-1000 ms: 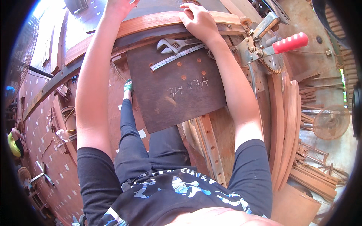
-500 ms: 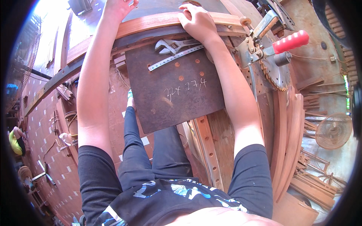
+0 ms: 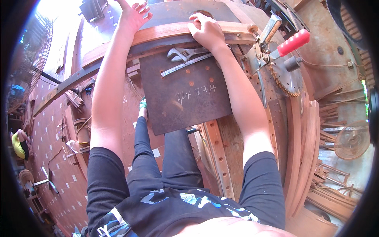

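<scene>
Since half a second ago the left hand (image 3: 134, 16) has come further into the upper left of the frame; its fingers are now seen spread apart, nothing visible between them, its wrist crossing in front of the reddish wooden strip (image 3: 166, 32); the right hand (image 3: 210, 32) stays at the upper centre, laid over the same strip, thumb on the near side and forefinger reaching across, the two held apart; whether the hidden fingers grip the far edge I cannot tell.

The whole view has shifted a little, yet the toothed saw blade (image 3: 290, 81) at the right shows clearer of the clamp with the red handle (image 3: 294, 42) than a second ago; this suggests the two have moved relative to each other, with the right hand alone steadying the strip.

The strip lies across the upper part of the frame; its long axis climbs from the upper left, then levels out and dips slightly toward the clamp at the upper right, where that end points; it looks bowed, though the lens bends edges too; just below it, an adjustable wrench (image 3: 183, 53) and a white ruler (image 3: 185, 66) rest on a dark plate (image 3: 169, 118).
</scene>
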Action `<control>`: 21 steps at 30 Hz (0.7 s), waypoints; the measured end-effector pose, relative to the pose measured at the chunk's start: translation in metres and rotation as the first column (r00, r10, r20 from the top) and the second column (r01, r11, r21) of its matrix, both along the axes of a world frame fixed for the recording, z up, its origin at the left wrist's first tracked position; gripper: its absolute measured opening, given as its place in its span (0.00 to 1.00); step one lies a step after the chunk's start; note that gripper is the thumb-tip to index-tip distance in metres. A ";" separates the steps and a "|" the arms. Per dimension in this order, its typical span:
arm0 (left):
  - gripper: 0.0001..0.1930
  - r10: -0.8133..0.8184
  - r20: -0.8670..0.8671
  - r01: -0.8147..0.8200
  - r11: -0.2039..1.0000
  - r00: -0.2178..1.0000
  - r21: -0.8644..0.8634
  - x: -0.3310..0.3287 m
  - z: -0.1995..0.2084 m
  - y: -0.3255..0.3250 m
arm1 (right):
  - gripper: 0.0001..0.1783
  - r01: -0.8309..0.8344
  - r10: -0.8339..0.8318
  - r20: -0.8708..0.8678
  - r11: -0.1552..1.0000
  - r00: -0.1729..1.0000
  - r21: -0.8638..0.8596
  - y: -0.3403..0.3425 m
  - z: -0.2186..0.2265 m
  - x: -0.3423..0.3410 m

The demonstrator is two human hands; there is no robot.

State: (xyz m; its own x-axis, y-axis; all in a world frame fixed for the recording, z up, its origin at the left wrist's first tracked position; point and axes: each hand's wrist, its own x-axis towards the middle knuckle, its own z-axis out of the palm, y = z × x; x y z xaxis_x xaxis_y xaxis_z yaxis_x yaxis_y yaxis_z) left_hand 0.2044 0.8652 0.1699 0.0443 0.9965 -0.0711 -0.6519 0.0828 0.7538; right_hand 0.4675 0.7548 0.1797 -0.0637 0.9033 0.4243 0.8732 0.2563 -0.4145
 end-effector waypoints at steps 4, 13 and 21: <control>0.70 -0.015 0.008 0.015 1.000 1.000 -0.019 -0.005 -0.004 -0.001 | 0.21 -0.020 0.018 -0.034 0.998 0.999 -0.063 -0.007 0.005 -0.005; 0.57 0.014 0.030 -0.012 0.996 0.999 -0.086 0.011 0.006 -0.013 | 0.20 -0.007 0.004 -0.030 0.996 1.000 -0.094 -0.013 0.011 -0.002; 0.51 -0.023 0.092 0.038 0.987 0.995 -0.159 0.009 0.008 -0.017 | 0.19 -0.032 0.030 -0.023 0.991 0.999 -0.132 -0.016 0.017 -0.003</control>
